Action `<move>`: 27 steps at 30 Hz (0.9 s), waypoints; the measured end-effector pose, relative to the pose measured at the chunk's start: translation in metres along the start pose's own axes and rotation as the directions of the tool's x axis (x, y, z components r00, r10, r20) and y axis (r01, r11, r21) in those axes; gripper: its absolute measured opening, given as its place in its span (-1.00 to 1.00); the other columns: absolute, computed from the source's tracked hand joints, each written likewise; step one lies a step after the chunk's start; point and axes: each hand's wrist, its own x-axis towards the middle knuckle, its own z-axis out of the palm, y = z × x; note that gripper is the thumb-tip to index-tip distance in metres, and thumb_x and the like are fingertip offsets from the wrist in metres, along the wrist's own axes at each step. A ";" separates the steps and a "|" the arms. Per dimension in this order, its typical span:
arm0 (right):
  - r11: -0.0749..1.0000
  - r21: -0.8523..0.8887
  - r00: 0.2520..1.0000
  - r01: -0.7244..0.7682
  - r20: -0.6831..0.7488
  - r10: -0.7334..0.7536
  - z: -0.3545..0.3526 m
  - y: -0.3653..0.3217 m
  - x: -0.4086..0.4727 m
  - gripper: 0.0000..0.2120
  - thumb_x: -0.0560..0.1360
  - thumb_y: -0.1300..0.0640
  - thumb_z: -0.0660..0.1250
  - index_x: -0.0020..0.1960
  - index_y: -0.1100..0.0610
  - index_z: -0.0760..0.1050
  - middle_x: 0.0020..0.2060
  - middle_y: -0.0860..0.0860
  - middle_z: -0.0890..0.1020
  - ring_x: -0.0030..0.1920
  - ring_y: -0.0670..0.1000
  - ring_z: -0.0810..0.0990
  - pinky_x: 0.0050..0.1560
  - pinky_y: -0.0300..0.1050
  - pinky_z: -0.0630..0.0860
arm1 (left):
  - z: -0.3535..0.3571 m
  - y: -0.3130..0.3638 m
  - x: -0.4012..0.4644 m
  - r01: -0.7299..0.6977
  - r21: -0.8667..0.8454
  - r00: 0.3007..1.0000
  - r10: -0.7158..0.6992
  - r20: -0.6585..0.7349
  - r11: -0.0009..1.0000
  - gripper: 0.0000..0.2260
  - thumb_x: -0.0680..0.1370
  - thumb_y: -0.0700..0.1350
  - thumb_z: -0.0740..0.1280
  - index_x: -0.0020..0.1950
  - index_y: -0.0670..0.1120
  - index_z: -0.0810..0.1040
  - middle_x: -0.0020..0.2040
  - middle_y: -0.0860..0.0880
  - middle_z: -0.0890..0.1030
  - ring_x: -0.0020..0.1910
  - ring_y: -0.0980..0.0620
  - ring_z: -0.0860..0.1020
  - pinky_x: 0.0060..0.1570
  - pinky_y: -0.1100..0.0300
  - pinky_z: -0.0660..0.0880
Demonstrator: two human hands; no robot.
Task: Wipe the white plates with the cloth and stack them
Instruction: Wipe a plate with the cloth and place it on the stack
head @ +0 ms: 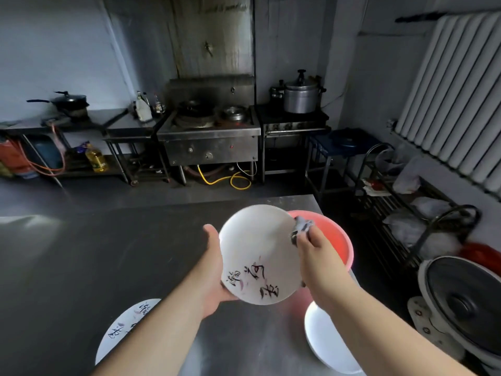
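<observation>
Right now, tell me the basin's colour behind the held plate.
Pink basin, seen in the head view.

Black brush-script characters ran across held plate (257,256) and across plate on table (127,329); neither legible.

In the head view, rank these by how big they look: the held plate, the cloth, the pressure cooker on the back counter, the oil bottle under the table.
1. Held plate, though nearest the camera.
2. Pressure cooker.
3 and 4. Cloth and oil bottle look alike; the right hand hides part of the cloth, so no ranking.
</observation>
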 end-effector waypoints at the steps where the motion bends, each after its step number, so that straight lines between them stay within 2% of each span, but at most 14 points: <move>1: 0.989 0.142 0.999 0.047 -0.026 -0.043 0.002 -0.003 -0.008 -0.76 0.68 -0.05 0.12 0.02 -0.19 0.57 -0.24 -0.21 0.65 -0.12 0.07 0.62 -0.15 0.04 0.59 | -0.001 0.002 0.000 0.033 -0.127 0.996 -0.023 0.082 0.991 -0.16 0.48 0.63 -0.15 0.29 0.10 0.60 0.19 -0.14 0.73 0.24 -0.32 0.63 0.34 -0.47 0.41; 3: 0.935 0.298 0.978 0.195 0.011 -0.207 0.002 -0.008 -0.024 -0.70 0.67 -0.09 0.10 0.22 -0.26 0.58 -0.02 -0.21 0.71 0.01 -0.04 0.70 -0.07 -0.03 0.68 | -0.006 0.004 -0.004 0.108 -0.388 0.973 -0.017 0.230 0.916 -0.16 0.50 0.61 -0.09 0.33 0.03 0.59 0.25 -0.22 0.69 0.36 -0.43 0.51 0.46 -0.54 0.12; 5: 0.873 0.319 0.917 0.369 0.025 -0.397 0.001 -0.015 -0.037 -0.66 0.67 0.03 0.10 0.22 -0.17 0.61 0.07 -0.22 0.71 0.09 -0.09 0.68 0.00 -0.33 0.60 | -0.008 0.005 -0.009 0.117 -0.556 0.953 0.066 0.297 0.823 -0.28 0.60 0.43 0.08 0.35 -0.15 0.57 0.33 -0.27 0.62 0.35 -0.39 0.50 0.41 -0.38 0.24; 7: 0.845 0.325 0.890 0.424 0.023 -0.455 -0.001 -0.020 -0.040 -0.63 0.65 0.13 0.10 0.12 -0.16 0.65 0.03 -0.25 0.71 0.09 -0.04 0.64 0.01 -0.48 0.49 | -0.006 0.009 -0.014 0.041 -0.623 0.948 0.167 0.272 0.781 -0.58 0.61 0.07 0.18 0.28 -0.20 0.55 0.28 -0.31 0.58 0.22 -0.29 0.52 0.24 -0.23 0.36; 9: 0.808 0.358 0.837 0.468 0.115 -0.535 -0.002 -0.023 -0.041 -0.63 0.73 0.22 0.05 0.20 0.09 0.64 0.17 -0.06 0.71 0.27 0.03 0.63 0.25 -0.30 0.51 | -0.007 0.012 -0.019 -0.017 -0.656 0.934 0.246 0.258 0.754 -0.73 0.54 -0.14 0.20 0.12 -0.28 0.53 0.11 -0.31 0.58 0.03 -0.26 0.61 0.17 -0.13 0.43; 10: 0.802 0.363 0.808 0.474 0.181 -0.560 -0.003 -0.023 -0.042 -0.64 0.75 0.21 0.04 0.24 0.22 0.61 0.23 0.04 0.69 0.34 0.10 0.61 0.35 -0.14 0.50 | -0.008 0.014 -0.020 -0.026 -0.654 0.927 0.264 0.267 0.756 -0.75 0.53 -0.18 0.21 0.06 -0.32 0.54 0.06 -0.26 0.60 -0.07 -0.23 0.67 0.14 -0.10 0.49; 11: 0.804 0.326 0.781 0.497 0.235 -0.578 -0.004 -0.021 -0.043 -0.66 0.76 0.19 0.06 0.27 0.25 0.59 0.27 0.08 0.67 0.37 0.14 0.59 0.38 -0.02 0.49 | -0.010 0.015 -0.021 -0.034 -0.621 0.917 0.271 0.292 0.783 -0.69 0.53 -0.18 0.21 0.11 -0.36 0.59 0.10 -0.26 0.64 -0.07 -0.23 0.71 0.13 -0.12 0.54; 14: 0.726 -0.002 0.690 0.687 0.314 -0.652 -0.003 -0.015 -0.043 -0.70 0.73 0.19 0.16 0.39 0.17 0.55 0.43 -0.02 0.57 0.49 0.05 0.48 0.47 0.06 0.40 | -0.009 0.019 -0.033 -0.017 -0.472 0.862 0.252 0.440 0.882 -0.54 0.59 -0.20 0.14 0.42 -0.37 0.53 0.34 -0.43 0.56 0.25 -0.34 0.61 0.33 -0.25 0.52; 16: 0.615 -0.186 0.635 0.767 0.364 -0.682 -0.001 -0.014 -0.041 -0.57 0.72 0.18 0.18 0.57 0.16 0.39 0.60 -0.02 0.37 0.64 0.07 0.25 0.60 0.08 0.23 | -0.006 0.019 -0.036 -0.072 -0.458 0.857 0.290 0.427 0.886 -0.56 0.64 -0.26 0.09 0.49 -0.35 0.45 0.41 -0.42 0.51 0.35 -0.36 0.54 0.44 -0.27 0.42; 17: 0.573 -0.267 0.630 0.775 0.388 -0.672 0.000 -0.016 -0.041 -0.51 0.72 0.12 0.18 0.64 0.14 0.27 0.66 -0.03 0.25 0.68 0.07 0.11 0.64 0.11 0.15 | -0.006 0.019 -0.037 -0.107 -0.464 0.852 0.321 0.414 0.880 -0.58 0.66 -0.27 0.09 0.49 -0.34 0.45 0.41 -0.41 0.52 0.36 -0.34 0.54 0.44 -0.26 0.43; 19: 0.503 -0.412 0.649 0.760 0.438 -0.622 0.002 -0.022 -0.041 -0.39 0.74 -0.08 0.12 0.71 0.09 0.05 0.70 -0.08 0.01 0.70 0.05 -0.15 0.68 0.14 0.01 | -0.006 0.018 -0.038 -0.154 -0.480 0.845 0.367 0.389 0.864 -0.62 0.67 -0.25 0.14 0.44 -0.30 0.53 0.36 -0.38 0.57 0.30 -0.29 0.61 0.30 -0.18 0.57; 21: 0.413 -0.516 0.654 0.751 0.492 -0.575 0.003 -0.029 -0.045 -0.25 0.70 -0.29 0.03 0.72 0.08 -0.09 0.71 -0.06 -0.15 0.68 0.07 -0.29 0.68 0.15 -0.06 | -0.006 0.018 -0.042 -0.202 -0.469 0.848 0.393 0.355 0.860 -0.65 0.67 -0.22 0.20 0.40 -0.25 0.59 0.35 -0.35 0.59 0.31 -0.26 0.62 0.22 -0.12 0.61; 24: 0.315 -0.539 0.606 0.781 0.536 -0.587 0.008 -0.032 -0.058 -0.09 0.61 -0.45 0.02 0.71 0.13 -0.05 0.71 0.02 -0.11 0.69 0.16 -0.23 0.66 0.22 0.03 | -0.009 0.021 -0.043 -0.248 -0.494 0.848 0.433 0.305 0.833 -0.63 0.67 -0.20 0.23 0.47 -0.26 0.51 0.40 -0.37 0.55 0.41 -0.33 0.54 0.41 -0.21 0.46; 27: 0.249 -0.528 0.558 0.812 0.575 -0.599 0.012 -0.020 -0.073 -0.05 0.56 -0.50 -0.03 0.69 0.17 0.14 0.70 0.05 0.06 0.70 0.19 -0.06 0.63 0.23 0.17 | -0.013 0.023 -0.040 -0.264 -0.520 0.865 0.438 0.245 0.812 -0.60 0.64 -0.19 0.25 0.47 -0.26 0.49 0.36 -0.39 0.57 0.37 -0.36 0.56 0.40 -0.23 0.46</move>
